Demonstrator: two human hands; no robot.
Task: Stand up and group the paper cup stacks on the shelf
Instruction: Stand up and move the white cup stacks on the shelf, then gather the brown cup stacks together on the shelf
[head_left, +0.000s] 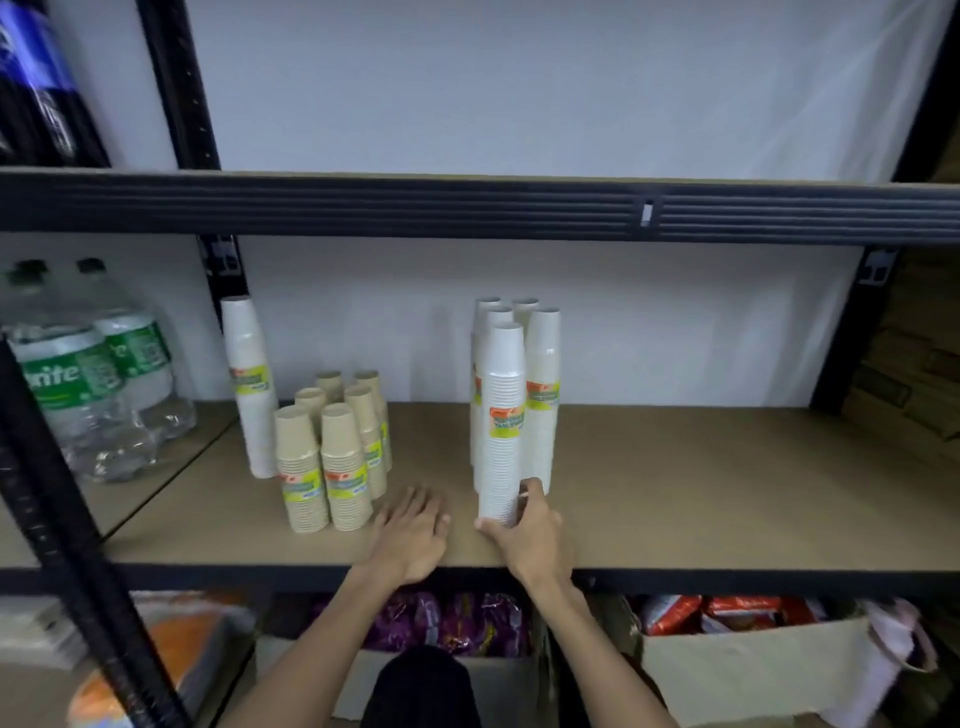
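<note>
Several tall white paper cup stacks stand upright in a tight group at the middle of the wooden shelf. My right hand grips the base of the front white stack. My left hand lies flat and open on the shelf, between the white group and a cluster of several short brown cup stacks. One more tall white stack stands alone, leaning slightly, behind the brown cluster at the left upright.
Shrink-wrapped green-label bottles fill the neighbouring shelf bay at left. A black shelf beam runs overhead. A black post crosses the left foreground. Cardboard boxes with snack packs sit below the shelf.
</note>
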